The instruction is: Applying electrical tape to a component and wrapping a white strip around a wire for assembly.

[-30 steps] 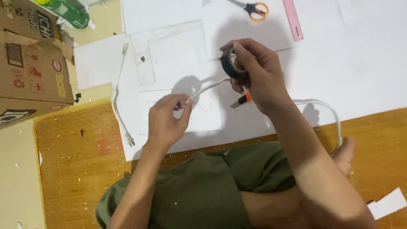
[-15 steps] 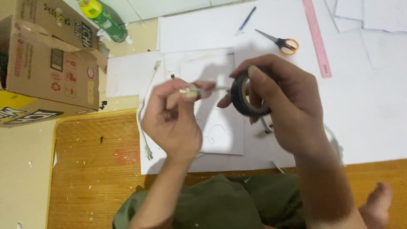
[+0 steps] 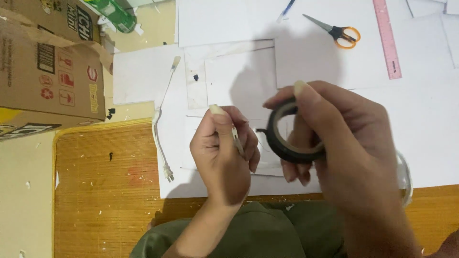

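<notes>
Surface: white paper sheets cover most of the floor ahead, overlapping, near edge running just past the hands; woven mat exposed at lower left. Cardboard box takes the upper-left corner, green bottle behind it. Open room is the bare paper on the right and the mat on the left. Pink ruler and orange-handled scissors lie near the far edge, well apart from the hands. White cable runs along the paper's left edge (plug end on the paper by the mat). Right hand grips a black tape roll, fingers through the core, thumb over the rim, held above the paper. Left hand is closed, pinching a thin white wire end between thumb and fingers, just beside the roll.
</notes>
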